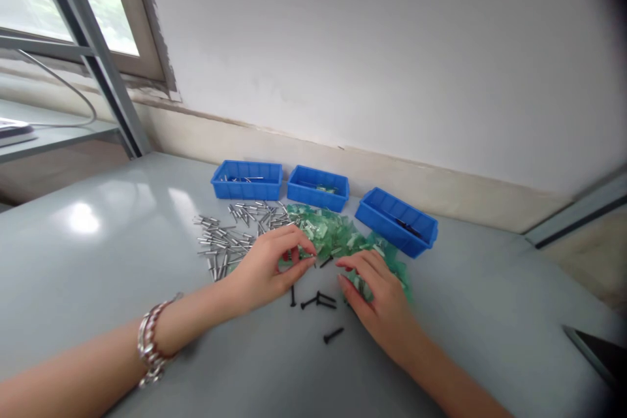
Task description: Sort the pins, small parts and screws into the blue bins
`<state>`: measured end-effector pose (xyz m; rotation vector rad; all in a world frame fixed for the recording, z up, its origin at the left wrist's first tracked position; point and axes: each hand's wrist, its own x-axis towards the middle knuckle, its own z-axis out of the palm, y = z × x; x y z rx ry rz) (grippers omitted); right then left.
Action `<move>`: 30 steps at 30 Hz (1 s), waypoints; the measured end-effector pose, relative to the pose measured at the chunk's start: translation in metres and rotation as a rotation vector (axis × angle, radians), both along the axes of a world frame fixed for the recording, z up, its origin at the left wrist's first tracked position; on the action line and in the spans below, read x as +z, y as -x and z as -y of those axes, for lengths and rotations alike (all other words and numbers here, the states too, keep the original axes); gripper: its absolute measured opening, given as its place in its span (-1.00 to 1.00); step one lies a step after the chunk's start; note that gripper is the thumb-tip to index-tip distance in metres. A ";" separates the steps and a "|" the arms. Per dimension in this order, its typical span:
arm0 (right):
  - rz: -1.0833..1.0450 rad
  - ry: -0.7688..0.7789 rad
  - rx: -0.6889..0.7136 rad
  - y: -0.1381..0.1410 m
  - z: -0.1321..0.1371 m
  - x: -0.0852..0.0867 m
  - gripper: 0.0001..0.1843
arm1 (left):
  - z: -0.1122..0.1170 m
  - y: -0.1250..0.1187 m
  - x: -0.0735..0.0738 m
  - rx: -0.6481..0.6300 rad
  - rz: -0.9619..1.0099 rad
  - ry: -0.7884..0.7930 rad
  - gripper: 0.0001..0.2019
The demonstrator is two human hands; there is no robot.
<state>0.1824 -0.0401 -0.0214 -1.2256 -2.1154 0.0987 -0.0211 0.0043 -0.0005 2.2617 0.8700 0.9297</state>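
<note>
Bracelet: beaded, worn on the left wrist [153, 343], nearest in view.
Black screws, loose: 5 counted on the counter [235, 366] in front of the hands. 1 lone screw [333, 335] lies nearest; the other 4 lie just beyond it, and 3 of those are bunched close together.
Right hand [378, 289]: half-curled over the green pile, thumb and forefinger apart; nothing seen between them. The space beneath the palm is partly hidden.
Left hand [267, 268]: thumb and forefinger tips brought close together beside the pile. Whether they grip anything is too small to tell; the other fingers are curled and partly hidden.
Screw between hands: 1 dark screw [326, 261], at the near edge of the green pieces.
Green pieces [337, 232]: translucent, heaped between the hands and the trays; count not possible.
Silver pins [223, 241]: rivet-like, scattered wide to the left of the heap.
Left tray [247, 191]: blue, a few silver pins inside.
Middle tray [313, 197]: blue, a few green pieces inside.
Right tray [386, 227]: blue, turned at an angle, some black screws inside.
Fill status: all 3 trays started, 1 kind seen in each; judged early, since most pins and green pieces lie outside.
Wall [367, 65]: pale, behind the trays.
</note>
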 end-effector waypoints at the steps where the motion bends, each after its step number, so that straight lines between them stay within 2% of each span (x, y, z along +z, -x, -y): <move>1: 0.001 0.000 0.001 0.000 0.000 0.000 -0.86 | 0.000 0.000 0.000 0.004 -0.001 -0.008 -0.91; 6: 0.005 -0.011 0.000 0.000 0.000 0.001 -0.85 | -0.006 0.005 0.005 0.067 -0.008 -0.122 -0.90; 9: 0.006 -0.025 -0.005 0.001 0.001 0.001 -0.84 | -0.026 0.020 0.009 0.246 0.038 -0.216 -0.89; 12: -0.004 -0.031 -0.003 0.001 0.001 0.001 -0.83 | -0.056 0.045 0.012 0.441 0.139 -0.099 -0.82; 14: -0.005 -0.014 0.007 0.001 0.001 0.000 -0.83 | -0.074 0.061 0.012 0.482 0.311 0.050 -0.76; 17: 0.004 0.020 0.023 -0.001 0.001 0.000 -0.83 | -0.090 0.079 0.011 0.567 0.502 0.163 -0.74; 21: 0.006 0.030 0.024 -0.001 0.001 0.000 -0.83 | -0.095 0.087 0.009 0.657 0.564 0.217 -0.75; 30: 0.003 0.009 0.035 -0.001 0.001 0.001 -0.83 | -0.099 0.091 0.003 0.713 0.568 0.252 -0.73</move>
